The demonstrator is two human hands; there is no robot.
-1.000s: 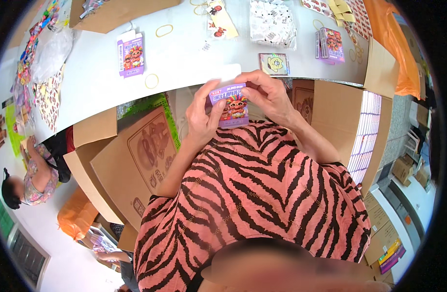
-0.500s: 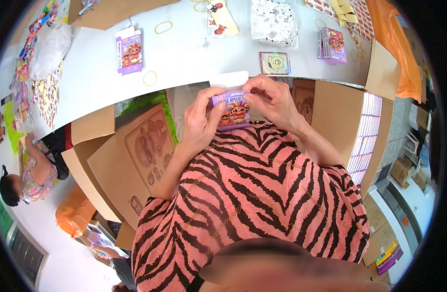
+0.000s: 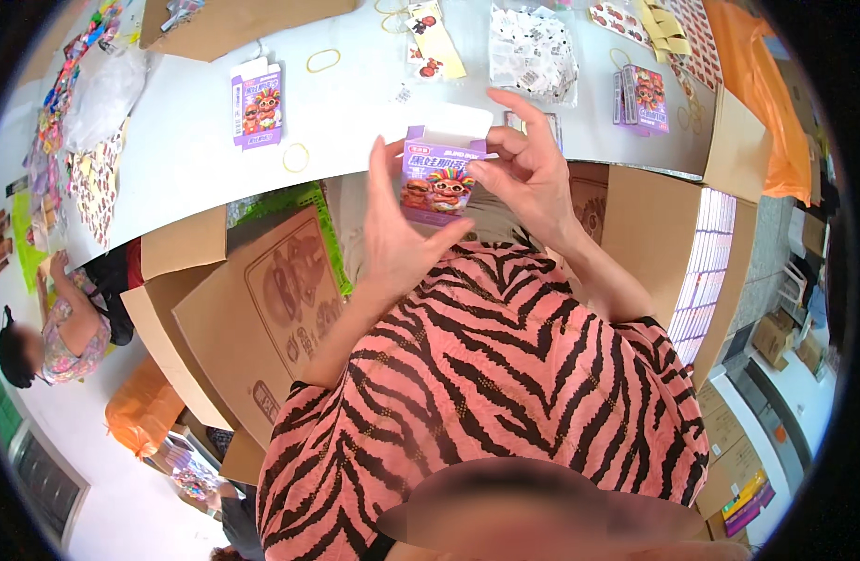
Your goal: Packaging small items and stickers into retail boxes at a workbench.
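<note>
A small purple cardboard box (image 3: 437,183) with cartoon figures on its front is held upright before me, its white top flap (image 3: 458,122) standing up. My right hand (image 3: 533,168) grips its right side, thumb on the front and index finger stretched upward. Around the lower left of the box, my left hand (image 3: 397,224) is open, with fingers and thumb spread; some fingertips are hidden behind the box. Just behind my right hand, a picture card (image 3: 553,126) lies partly covered on the table.
Another purple box (image 3: 258,105) lies on the white table (image 3: 355,112) at left. More purple boxes (image 3: 645,98) stand at right, near a clear bag of white packets (image 3: 533,54). Rubber bands (image 3: 323,61) lie scattered. Open cartons (image 3: 252,309) flank me below the table edge; co-workers (image 3: 65,327) are at far left.
The box has risen toward the table edge, and its top flap stands more in view. My left hand has loosened from a pinch and spread its fingers; my right index finger has straightened upward.
</note>
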